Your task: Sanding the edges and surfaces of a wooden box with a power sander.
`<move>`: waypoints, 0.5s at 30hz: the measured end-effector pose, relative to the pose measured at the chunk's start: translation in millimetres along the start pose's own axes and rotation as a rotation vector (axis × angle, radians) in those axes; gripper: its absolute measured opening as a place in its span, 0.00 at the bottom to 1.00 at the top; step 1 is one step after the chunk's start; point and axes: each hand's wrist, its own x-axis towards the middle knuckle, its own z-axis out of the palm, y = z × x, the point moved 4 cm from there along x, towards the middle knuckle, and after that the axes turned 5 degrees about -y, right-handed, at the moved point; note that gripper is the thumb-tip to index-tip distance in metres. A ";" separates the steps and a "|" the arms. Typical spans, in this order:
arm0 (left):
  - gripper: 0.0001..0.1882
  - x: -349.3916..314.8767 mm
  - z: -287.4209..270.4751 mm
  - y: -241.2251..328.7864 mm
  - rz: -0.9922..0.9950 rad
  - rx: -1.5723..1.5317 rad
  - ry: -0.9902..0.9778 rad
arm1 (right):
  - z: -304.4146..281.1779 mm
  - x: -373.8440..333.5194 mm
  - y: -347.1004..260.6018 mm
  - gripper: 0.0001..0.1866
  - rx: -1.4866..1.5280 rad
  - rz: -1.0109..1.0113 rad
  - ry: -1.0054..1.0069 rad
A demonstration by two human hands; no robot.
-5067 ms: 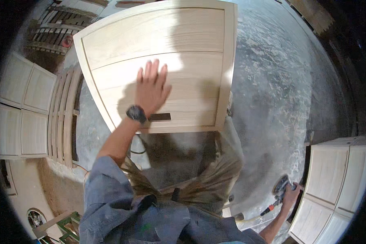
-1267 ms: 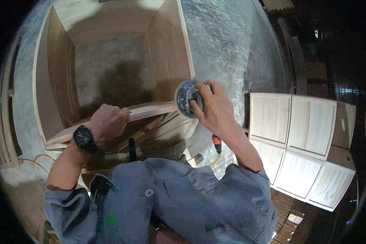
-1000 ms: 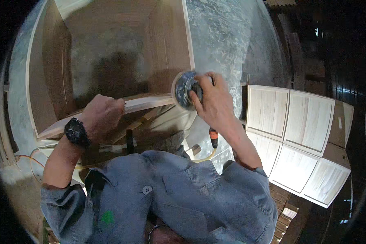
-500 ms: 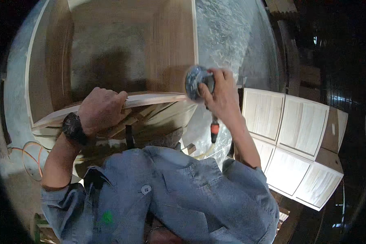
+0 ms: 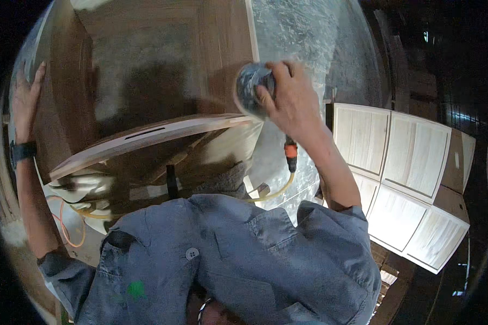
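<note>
My right hand [image 5: 298,97] grips a round pneumatic sander [image 5: 249,89], its fingers wrapped over the top. The sander is slightly blurred and sits at the near right corner of a wooden cabinet carcass [image 5: 228,65], against its edge. My left hand [image 5: 28,103], with a dark watch at the wrist, is at the carcass's far left side. Its fingers are stretched and apart, and it holds nothing; whether the palm presses on the wood I cannot tell. Along the near side runs a pale front rail [image 5: 162,135] with a dark slot in it.
An orange-and-black hose fitting [image 5: 291,154] leads from the sander to a yellow hose [image 5: 282,189]. Pale panelled cabinets [image 5: 412,157] are stacked at the right. Orange hose loops [image 5: 70,233] lie at the lower left. Light cloth [image 5: 238,146] hangs below the rail.
My left hand has left the near rail and moved out to the carcass's left side, its fingers opening. The sander in my right hand has shifted slightly up and left in view.
</note>
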 end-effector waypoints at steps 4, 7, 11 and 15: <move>0.39 47.0 -6.2 40.6 -0.666 -0.653 -0.089 | 0.9 -37.9 -15.4 0.22 -0.041 0.025 -0.065; 0.45 60.1 26.9 19.1 -0.524 -1.008 -0.112 | -2.0 -41.6 -13.3 0.22 0.018 0.054 -0.052; 0.38 78.8 74.9 -8.4 -0.527 -0.729 -0.357 | 0.5 9.9 12.7 0.22 -0.043 0.099 -0.008; 0.31 60.3 105.3 -23.7 -0.461 -0.474 -0.385 | -0.4 34.5 18.4 0.21 0.003 0.032 0.070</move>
